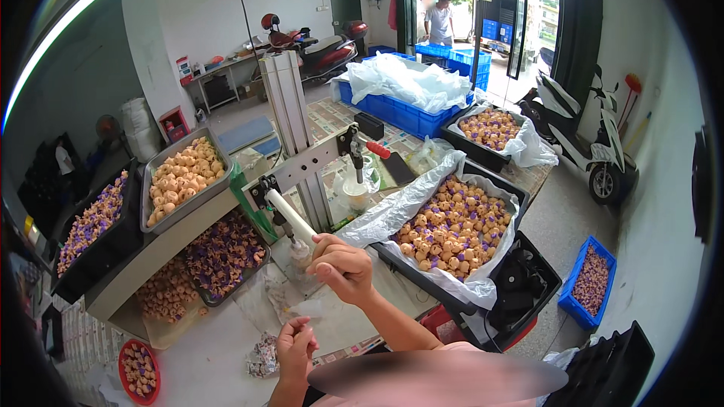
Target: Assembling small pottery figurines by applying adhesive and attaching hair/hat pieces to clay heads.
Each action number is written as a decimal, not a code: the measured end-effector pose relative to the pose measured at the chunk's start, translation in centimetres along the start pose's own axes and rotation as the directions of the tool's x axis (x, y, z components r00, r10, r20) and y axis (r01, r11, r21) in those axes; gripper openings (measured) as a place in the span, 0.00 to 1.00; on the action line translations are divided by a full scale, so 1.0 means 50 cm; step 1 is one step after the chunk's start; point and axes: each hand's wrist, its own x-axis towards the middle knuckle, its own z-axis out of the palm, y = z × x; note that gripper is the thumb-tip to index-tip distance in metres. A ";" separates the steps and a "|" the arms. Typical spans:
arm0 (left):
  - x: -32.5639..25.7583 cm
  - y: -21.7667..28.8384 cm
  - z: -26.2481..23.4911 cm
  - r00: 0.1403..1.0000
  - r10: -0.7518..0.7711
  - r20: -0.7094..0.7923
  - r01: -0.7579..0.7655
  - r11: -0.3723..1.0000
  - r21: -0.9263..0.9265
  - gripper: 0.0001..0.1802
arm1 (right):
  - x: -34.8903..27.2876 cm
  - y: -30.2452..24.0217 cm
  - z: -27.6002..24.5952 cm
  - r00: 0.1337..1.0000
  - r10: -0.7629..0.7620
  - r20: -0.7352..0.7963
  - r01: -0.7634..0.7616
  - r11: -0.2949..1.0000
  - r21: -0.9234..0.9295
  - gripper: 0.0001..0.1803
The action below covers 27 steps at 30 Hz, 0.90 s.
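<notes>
Your right hand (341, 266) grips the white lever (290, 217), slanting far-left; your left hand (296, 343) pinches something too small to identify.

Press lever handle (290, 217): white, cylindrical, set on a black pivot bracket of the upright metal press; it slopes down from upper left to lower right. Its lower end sits within the closed right hand (341, 267), fingers wrapped around it. Beneath the handle, a small pale piece (300, 253) stands at the press base on the counter (211, 354); detail not discernible. The left hand (294, 347) pinches a small pale item (304, 323) between its fingertips, low over the counter, kind not discernible.
</notes>
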 end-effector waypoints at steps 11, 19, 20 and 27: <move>-0.104 0.090 0.061 0.946 -0.058 0.320 0.037 0.997 0.071 0.08 | -0.012 0.005 0.003 0.997 0.075 -0.016 -0.076 0.994 -0.081 0.16; -0.178 0.215 0.076 0.673 0.393 0.626 -0.352 0.915 -0.196 0.08 | -0.020 0.018 0.022 0.999 -0.008 -0.042 0.001 0.988 -0.151 0.17; -0.190 0.232 0.075 0.572 0.433 0.697 -0.345 0.898 -0.274 0.09 | -0.021 0.018 0.023 0.999 -0.021 -0.044 0.014 0.987 -0.157 0.17; -0.234 0.305 0.106 0.427 0.713 0.557 -0.420 0.701 -0.576 0.12 | -0.027 0.017 0.024 0.997 0.020 -0.078 -0.033 0.984 -0.176 0.24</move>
